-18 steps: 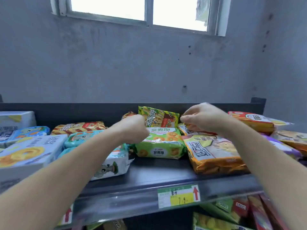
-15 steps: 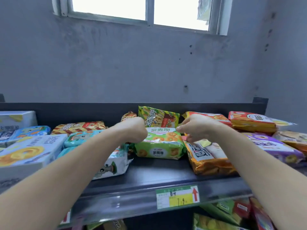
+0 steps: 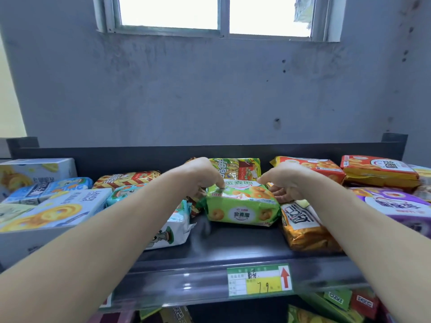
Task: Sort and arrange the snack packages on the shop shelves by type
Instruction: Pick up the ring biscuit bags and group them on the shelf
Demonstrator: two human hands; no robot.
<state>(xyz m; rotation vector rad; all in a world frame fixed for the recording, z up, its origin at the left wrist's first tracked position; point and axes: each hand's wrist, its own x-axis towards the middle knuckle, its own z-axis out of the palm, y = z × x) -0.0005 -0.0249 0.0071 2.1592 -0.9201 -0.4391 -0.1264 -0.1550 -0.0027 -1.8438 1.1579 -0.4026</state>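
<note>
Green biscuit pack (image 3: 242, 209), centre frame | left hand (image 3: 205, 178) pinching upper-left corner, right hand (image 3: 285, 186) curled on right end | advise level lift, both ends together

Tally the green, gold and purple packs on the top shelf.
Green: 2, the ring-biscuit pack and the yellow-green pack behind it.
Gold: 1, the foil pack; far-right edge too blurred.
Purple: 1, the purple pack.
Total: 4.
</note>
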